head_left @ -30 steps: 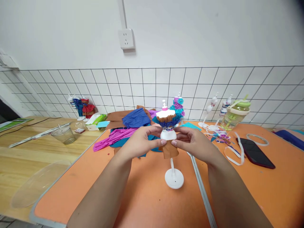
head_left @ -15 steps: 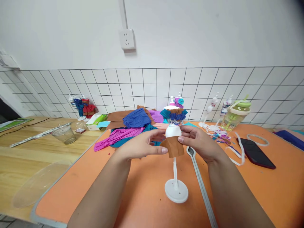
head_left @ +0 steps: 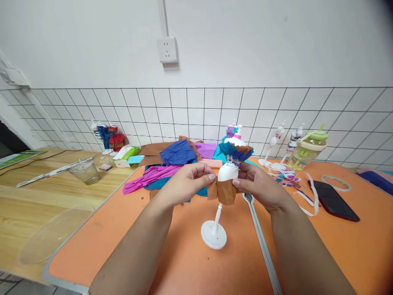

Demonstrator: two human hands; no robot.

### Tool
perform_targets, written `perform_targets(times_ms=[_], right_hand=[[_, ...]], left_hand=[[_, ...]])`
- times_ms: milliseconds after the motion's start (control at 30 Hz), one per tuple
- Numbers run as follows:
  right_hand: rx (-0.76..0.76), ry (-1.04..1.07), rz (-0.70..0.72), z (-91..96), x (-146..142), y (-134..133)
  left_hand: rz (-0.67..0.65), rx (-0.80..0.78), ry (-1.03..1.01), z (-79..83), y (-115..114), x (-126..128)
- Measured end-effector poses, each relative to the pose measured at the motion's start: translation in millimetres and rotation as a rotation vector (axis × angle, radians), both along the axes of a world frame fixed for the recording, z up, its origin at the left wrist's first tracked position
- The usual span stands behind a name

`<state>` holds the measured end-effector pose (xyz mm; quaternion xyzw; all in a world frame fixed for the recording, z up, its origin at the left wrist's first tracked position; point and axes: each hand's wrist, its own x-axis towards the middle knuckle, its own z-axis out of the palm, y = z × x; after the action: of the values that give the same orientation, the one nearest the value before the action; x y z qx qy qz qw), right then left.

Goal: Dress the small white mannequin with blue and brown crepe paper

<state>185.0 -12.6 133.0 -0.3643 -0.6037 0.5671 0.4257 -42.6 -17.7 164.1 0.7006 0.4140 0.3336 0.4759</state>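
A white figure (head_left: 227,172) on a thin stem with a round white base (head_left: 214,234) tilts to the right in front of me. Blue, teal and brown paper ruffles (head_left: 235,152) circle it near the top. Brown paper (head_left: 226,192) is wrapped around its lower body, one end sticking out to the left. My left hand (head_left: 195,180) pinches that loose end between thumb and fingers. From the right, my right hand (head_left: 256,184) grips the figure and the brown paper, its thumb in front and its other fingers partly hidden behind.
Crumpled coloured paper (head_left: 178,157) lies behind my left hand. Long tongs (head_left: 262,241) lie beside my right forearm. Farther right are a phone (head_left: 333,200), a tape ring (head_left: 336,182), paper scraps (head_left: 288,182) and a green-lidded bottle (head_left: 308,149). A plastic cup (head_left: 86,172) stands left.
The figure has tilted, its top moving right and its base left and upward. My left fingers have closed on the brown paper's end and drawn it out to the left.
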Motion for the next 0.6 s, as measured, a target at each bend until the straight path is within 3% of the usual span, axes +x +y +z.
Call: perform_targets(times_ms=[300, 467, 600], right_hand=[[0.054, -0.046, 0.03, 2.0, -3.4, -1.5], [0.115, -0.143, 0.003, 3.3, -5.8, -4.6], [0.163, -0.243, -0.034, 5.5, -8.0, -7.7]], left_hand=[[-0.08, 0.06, -0.099, -2.6, 1.4, 3.4], [-0.001, 0.189, -0.02, -7.3, 4.0, 4.8], [0.005, 0.2, -0.011, -9.5, 5.2, 2.6]])
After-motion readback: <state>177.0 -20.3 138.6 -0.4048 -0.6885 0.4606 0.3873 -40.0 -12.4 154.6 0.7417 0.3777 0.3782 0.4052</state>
